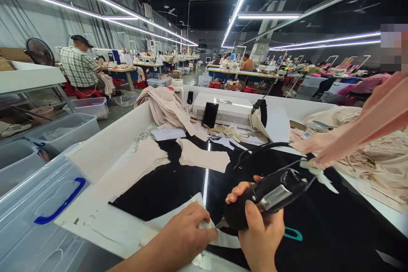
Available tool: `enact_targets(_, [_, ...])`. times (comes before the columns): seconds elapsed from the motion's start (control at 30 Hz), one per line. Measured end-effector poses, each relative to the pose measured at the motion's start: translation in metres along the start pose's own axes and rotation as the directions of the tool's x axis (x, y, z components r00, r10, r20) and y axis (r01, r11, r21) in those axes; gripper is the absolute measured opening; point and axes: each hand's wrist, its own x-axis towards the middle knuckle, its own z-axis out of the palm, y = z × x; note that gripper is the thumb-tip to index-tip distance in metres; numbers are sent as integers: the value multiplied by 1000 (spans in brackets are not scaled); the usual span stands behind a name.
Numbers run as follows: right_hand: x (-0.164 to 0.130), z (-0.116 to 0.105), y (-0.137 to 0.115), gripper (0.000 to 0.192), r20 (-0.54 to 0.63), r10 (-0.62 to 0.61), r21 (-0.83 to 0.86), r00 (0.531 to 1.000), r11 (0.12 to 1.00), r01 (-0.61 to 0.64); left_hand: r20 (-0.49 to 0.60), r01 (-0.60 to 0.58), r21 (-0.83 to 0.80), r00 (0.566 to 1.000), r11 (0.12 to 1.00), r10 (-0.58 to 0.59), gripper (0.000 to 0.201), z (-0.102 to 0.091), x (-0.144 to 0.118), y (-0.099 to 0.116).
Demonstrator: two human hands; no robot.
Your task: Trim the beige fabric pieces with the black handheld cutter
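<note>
My right hand [259, 231] grips a black hand-held electric tool [266, 197] with a metal plate on its side; a black cord runs from it toward the back. My left hand [188, 233] presses and pinches a piece of white fabric [178, 219] flat on the black glossy tabletop [318, 221], right beside the tool's lower end. Beige fabric pieces [204, 157] lie further back on the black surface. Another person's arm in a pink sleeve [360, 125] reaches in from the right, its hand holding a small pale scrap [314, 172] just above the tool.
A white machine box [226, 110] with a dark phone leaning on it stands at the back. Beige garment heaps lie at back left [167, 108] and right [379, 165]. Clear plastic bins [41, 204] stand left. A teal scissor handle [293, 233] lies nearby. Workers sit at distant sewing tables.
</note>
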Motion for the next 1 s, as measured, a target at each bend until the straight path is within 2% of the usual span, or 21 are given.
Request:
enact_targets(0.23, [4,17,-9,39,-82,25,23,996,999,-23,-47,0,1,999,1000,0,22,6,-1,-1])
enact_targets(0.43, [6,24,-5,40,-62,27,6,998,1000,-27,-29,28,9,999,1000,-28,12,4,2,1])
enact_targets(0.6, [8,24,-5,40,-79,33,16,996,999,-31,-38,20,3,999,1000,-19,11,5,0,1])
enact_targets(0.73, [14,15,-9,45,-76,19,-22,997,1000,-20,-55,23,-74,998,997,-27,11,1,-2,-2])
enact_targets(0.83, [19,1,-13,52,-22,19,-145,1000,989,-22,-71,153,-47,985,987,-156,11,-5,2,-8])
enact_targets(0.93, [22,-17,-18,55,17,39,-334,999,942,-31,-87,357,117,933,927,-349,3,-9,10,-15])
enact_targets(1.0, [26,-37,-18,59,38,100,-461,994,885,-72,-73,437,193,899,879,-431,10,-10,14,-19])
